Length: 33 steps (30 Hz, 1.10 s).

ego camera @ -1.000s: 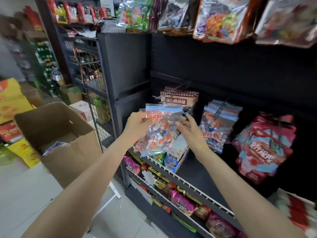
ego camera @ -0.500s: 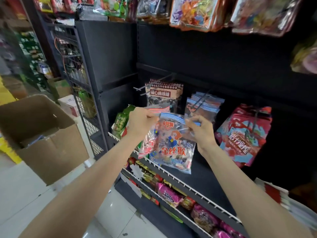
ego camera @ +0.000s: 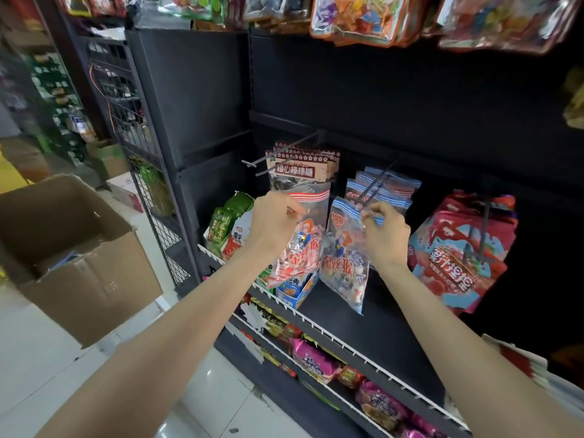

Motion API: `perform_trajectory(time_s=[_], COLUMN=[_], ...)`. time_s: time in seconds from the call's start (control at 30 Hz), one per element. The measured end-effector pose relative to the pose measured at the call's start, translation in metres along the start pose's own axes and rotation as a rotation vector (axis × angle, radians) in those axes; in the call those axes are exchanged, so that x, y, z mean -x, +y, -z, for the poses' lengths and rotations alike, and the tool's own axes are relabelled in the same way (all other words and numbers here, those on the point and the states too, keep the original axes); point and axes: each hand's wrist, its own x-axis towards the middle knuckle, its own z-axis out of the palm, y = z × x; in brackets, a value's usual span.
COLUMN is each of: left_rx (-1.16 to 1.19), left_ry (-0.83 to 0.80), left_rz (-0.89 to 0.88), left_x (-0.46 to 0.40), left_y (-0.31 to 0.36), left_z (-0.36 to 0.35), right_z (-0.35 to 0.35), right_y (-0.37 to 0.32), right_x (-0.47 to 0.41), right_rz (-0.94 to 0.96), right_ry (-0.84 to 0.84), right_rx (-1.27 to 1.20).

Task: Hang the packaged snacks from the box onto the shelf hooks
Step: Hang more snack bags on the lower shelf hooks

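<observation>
My left hand grips a clear snack bag with a red-striped top. My right hand pinches the top edge of a matching bag with a blue-striped top, holding it at the tip of a black shelf hook. Several blue-striped bags hang further back on that hook. The open cardboard box stands on the floor at the left, with packets inside.
Brown lollipop packs hang on the hook to the left, red packs on the hook to the right. Below run white wire-edged shelves full of snacks. More bags hang overhead. A wire rack stands beside the shelf unit.
The two bags, held together before, are now apart: my right hand has lifted the blue-striped bag up to the hook tip while my left hand keeps the red-striped one.
</observation>
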Motion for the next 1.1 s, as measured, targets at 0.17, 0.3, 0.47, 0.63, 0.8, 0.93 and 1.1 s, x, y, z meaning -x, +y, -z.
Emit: perform_trajectory(time_s=[0.17,0.3,0.47,0.63,0.8,0.93,1.1], left_rx=[0.01,0.002,0.012,0.053,0.081,0.065,0.189], left_ry=[-0.039,-0.045,-0.094,-0.133,-0.233,-0.384,-0.541], left_rz=[-0.06,-0.074,-0.085,-0.082,-0.11,-0.109,-0.167], left_x=[-0.005,-0.007,-0.008,-0.01,-0.012,-0.015,-0.014], left_y=[0.004,0.005,0.007,0.007,0.009,0.002,0.004], left_z=[-0.004,-0.007,-0.01,-0.012,-0.01,-0.013,-0.021], right_z=[0.003,0.002,0.004,0.004,0.002,0.002,0.011], right_y=[0.0,0.001,0.003,0.01,0.018,0.019,0.018], right_x=[-0.004,-0.006,-0.006,-0.022,-0.038,-0.017,-0.006], right_rz=[0.032,0.061,0.072,-0.025,-0.034,0.233,0.279], right_ry=[0.023,0.031,0.034,0.017,-0.017,0.063,-0.146], right_rx=[0.037,0.096,0.185,0.296,0.345,0.309,0.183])
